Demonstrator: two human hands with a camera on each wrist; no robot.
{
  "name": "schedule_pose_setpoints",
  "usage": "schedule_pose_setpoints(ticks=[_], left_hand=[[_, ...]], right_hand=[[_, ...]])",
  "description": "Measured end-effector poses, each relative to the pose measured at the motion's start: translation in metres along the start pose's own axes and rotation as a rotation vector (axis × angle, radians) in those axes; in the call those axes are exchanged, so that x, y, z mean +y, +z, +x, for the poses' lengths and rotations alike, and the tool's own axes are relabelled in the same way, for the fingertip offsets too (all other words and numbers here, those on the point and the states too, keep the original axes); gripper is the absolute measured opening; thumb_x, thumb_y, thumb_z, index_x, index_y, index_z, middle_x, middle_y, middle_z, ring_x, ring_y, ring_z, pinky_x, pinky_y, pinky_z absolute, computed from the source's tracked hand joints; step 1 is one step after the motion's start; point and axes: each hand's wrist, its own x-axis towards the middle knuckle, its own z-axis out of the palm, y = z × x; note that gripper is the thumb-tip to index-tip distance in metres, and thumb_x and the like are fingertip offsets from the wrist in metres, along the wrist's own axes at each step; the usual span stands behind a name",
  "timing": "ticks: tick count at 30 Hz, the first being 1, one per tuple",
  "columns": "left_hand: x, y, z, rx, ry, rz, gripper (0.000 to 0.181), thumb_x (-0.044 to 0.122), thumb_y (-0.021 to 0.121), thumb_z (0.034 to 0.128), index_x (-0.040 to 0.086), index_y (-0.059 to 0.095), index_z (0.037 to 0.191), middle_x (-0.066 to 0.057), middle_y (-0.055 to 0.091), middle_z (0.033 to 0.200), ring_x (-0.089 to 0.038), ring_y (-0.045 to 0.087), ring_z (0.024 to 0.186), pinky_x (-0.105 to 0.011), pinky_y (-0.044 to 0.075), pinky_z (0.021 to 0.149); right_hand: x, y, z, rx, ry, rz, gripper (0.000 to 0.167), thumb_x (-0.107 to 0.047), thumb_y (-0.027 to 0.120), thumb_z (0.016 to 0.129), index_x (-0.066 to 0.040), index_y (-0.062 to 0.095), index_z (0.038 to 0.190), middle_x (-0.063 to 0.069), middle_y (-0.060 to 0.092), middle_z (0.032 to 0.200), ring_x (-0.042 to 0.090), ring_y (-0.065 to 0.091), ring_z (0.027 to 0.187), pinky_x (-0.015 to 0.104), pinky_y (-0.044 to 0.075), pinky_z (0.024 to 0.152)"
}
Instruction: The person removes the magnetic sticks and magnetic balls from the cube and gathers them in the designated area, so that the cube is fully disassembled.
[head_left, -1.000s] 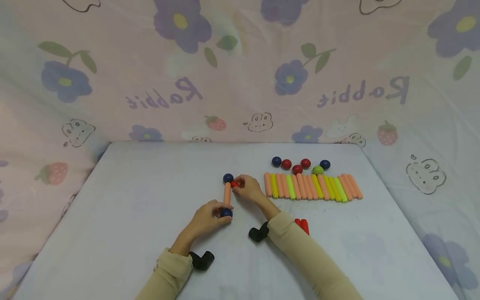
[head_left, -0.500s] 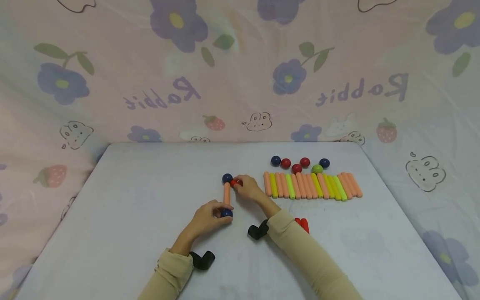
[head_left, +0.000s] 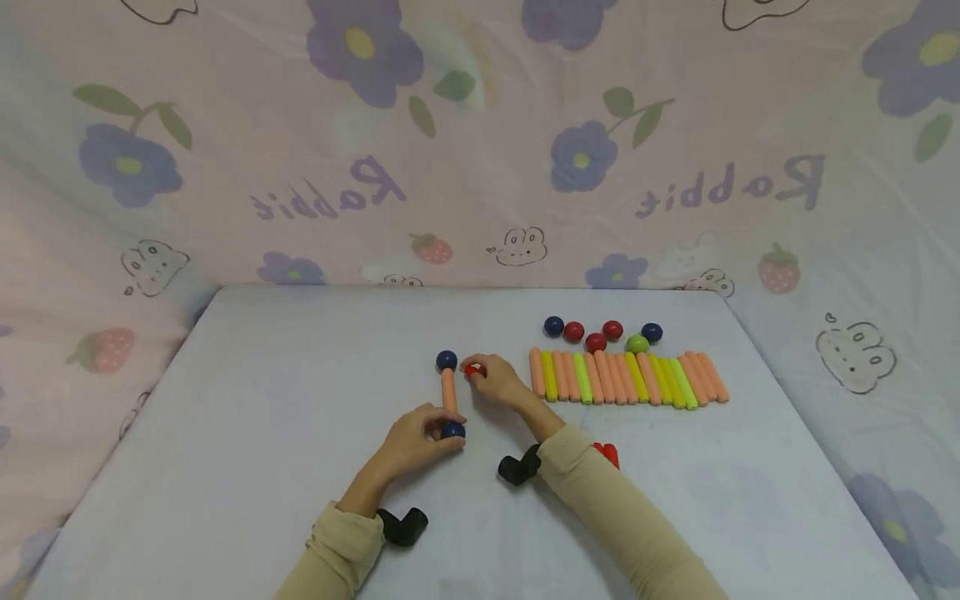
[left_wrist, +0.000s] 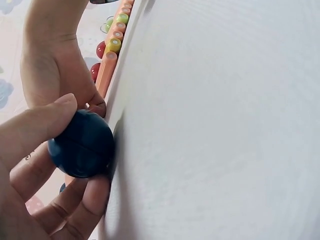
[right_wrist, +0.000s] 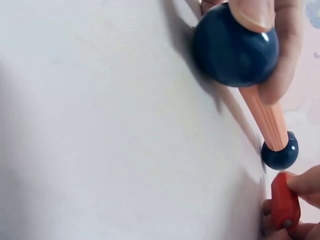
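Observation:
My left hand (head_left: pixel 415 437) grips a dark blue ball (left_wrist: pixel 82 144) between thumb and fingers, low against the white table. A peach-coloured rod (right_wrist: pixel 265 117) runs from that ball to a second blue ball (head_left: pixel 446 360) at its far end. Just right of the far ball, my right hand (head_left: pixel 498 382) pinches a short red rod (right_wrist: pixel 285 200). In the head view a small gap separates the red rod from the far ball. Fingers partly cover the red rod and the near ball.
A row of peach, yellow and green rods (head_left: pixel 622 377) lies to the right. Behind it sit loose blue, red and green balls (head_left: pixel 612 330). More red rods (head_left: pixel 611 454) show partly behind the right sleeve. Black wrist-worn pieces (head_left: pixel 517 468) project near the table.
The red rod, touching or nearly touching the far blue ball before, has moved slightly right with my right hand. The far ball and peach rod have swung a little left. My left hand stays put.

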Motion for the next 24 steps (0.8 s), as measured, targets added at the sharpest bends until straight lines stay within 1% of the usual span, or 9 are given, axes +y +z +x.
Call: schedule_pose_setpoints(ticks=[1,2,6,8,12,15,18,20,24], left_hand=[[0.0,0.0,0.0,0.001,0.002,-0.002,0.028,0.024,0.077,0.0807,0.013,0.073,0.106,-0.006,0.064,0.088,-0.009,0.053,0.077,-0.018,0.038,0.064],[-0.001,-0.001,0.0,0.002,0.002,-0.006,0.028,0.024,0.077,0.0807,0.013,0.073,0.106,-0.006,0.063,0.087,-0.009,0.053,0.076,-0.018,0.038,0.064],[-0.002,-0.001,0.0,-0.004,0.0,-0.021,0.028,0.024,0.077,0.0812,0.013,0.073,0.107,-0.006,0.062,0.086,-0.009,0.051,0.076,-0.018,0.037,0.064],[-0.002,0.0,-0.001,-0.007,-0.005,-0.023,0.028,0.024,0.076,0.0814,0.013,0.073,0.107,-0.006,0.062,0.085,-0.008,0.051,0.075,-0.018,0.037,0.064],[-0.002,-0.001,-0.001,-0.017,-0.008,-0.017,0.028,0.023,0.076,0.0818,0.013,0.072,0.108,-0.006,0.062,0.086,-0.008,0.05,0.075,-0.018,0.037,0.064],[-0.003,-0.003,-0.001,-0.035,0.009,-0.012,0.028,0.022,0.075,0.0826,0.012,0.072,0.109,-0.006,0.063,0.089,-0.009,0.051,0.077,-0.018,0.038,0.065],[-0.003,-0.004,-0.001,-0.056,0.02,-0.009,0.028,0.021,0.074,0.0833,0.012,0.071,0.109,-0.007,0.064,0.092,-0.01,0.052,0.079,-0.017,0.038,0.066],[-0.003,-0.004,-0.002,-0.063,0.022,-0.002,0.027,0.021,0.074,0.0833,0.013,0.071,0.109,-0.006,0.064,0.092,-0.01,0.052,0.08,-0.017,0.038,0.067],[-0.003,-0.005,-0.002,-0.07,0.028,0.002,0.027,0.021,0.074,0.0836,0.013,0.071,0.11,-0.006,0.064,0.093,-0.009,0.052,0.08,-0.017,0.038,0.067]], right_hand=[[0.001,0.0,-0.001,0.002,0.003,0.013,0.029,-0.007,0.053,0.095,-0.009,0.064,0.122,0.017,0.064,0.108,0.022,0.051,0.088,0.029,0.043,0.078],[0.002,0.0,-0.002,0.006,0.01,0.029,0.029,-0.007,0.053,0.095,-0.01,0.064,0.121,0.016,0.065,0.109,0.021,0.052,0.088,0.028,0.044,0.078],[0.005,-0.004,-0.012,0.008,0.046,0.127,0.027,-0.01,0.056,0.094,-0.011,0.064,0.12,0.016,0.065,0.106,0.019,0.054,0.085,0.021,0.042,0.068],[0.006,-0.008,-0.018,-0.004,0.062,0.179,0.027,-0.012,0.056,0.094,-0.011,0.064,0.121,0.016,0.065,0.109,0.02,0.055,0.087,0.02,0.044,0.067],[0.009,-0.02,-0.031,-0.026,0.069,0.243,0.029,-0.014,0.056,0.095,-0.012,0.062,0.124,0.017,0.063,0.115,0.022,0.056,0.095,0.021,0.047,0.072],[0.013,-0.028,-0.039,-0.039,0.076,0.272,0.03,-0.015,0.056,0.095,-0.01,0.06,0.124,0.017,0.061,0.114,0.022,0.055,0.097,0.022,0.048,0.075],[0.017,-0.036,-0.047,-0.056,0.087,0.283,0.03,-0.016,0.057,0.095,-0.009,0.06,0.124,0.017,0.06,0.112,0.022,0.055,0.096,0.023,0.048,0.075],[0.019,-0.041,-0.052,-0.065,0.082,0.277,0.03,-0.015,0.057,0.095,-0.008,0.059,0.124,0.017,0.06,0.11,0.022,0.055,0.095,0.022,0.048,0.074],[0.024,-0.051,-0.062,-0.061,0.087,0.267,0.031,-0.015,0.058,0.094,-0.007,0.059,0.124,0.016,0.06,0.108,0.02,0.055,0.092,0.022,0.047,0.071]])
